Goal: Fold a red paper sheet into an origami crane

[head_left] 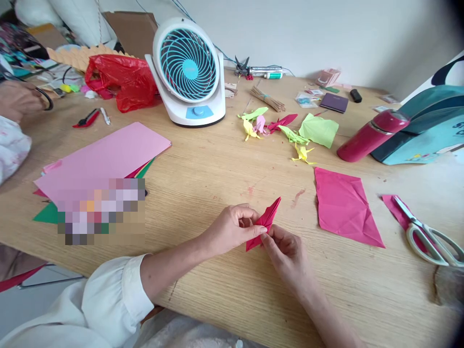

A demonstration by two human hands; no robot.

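Note:
Between my hands, just above the table's front part, is a narrow folded piece of red origami paper (270,214), its pointed end tilted up and to the right. My left hand (234,229) pinches it from the left, thumb on the near face. From the right, my right hand (290,253) grips its lower edge between thumb and forefinger; the curled fingers hide part of it. Right of my hands lies a creased pink-red paper sheet (344,205). Farther back, several folded paper figures rest together, among them a yellow one (302,153) and a red one (282,123).
White-handled scissors (427,232) lie at the right on a pink strip. A red bottle (373,135) leans by a teal bag (424,128). A fan (190,72) stands behind. Pink sheets (108,154) lie left, near another person's hand (21,99).

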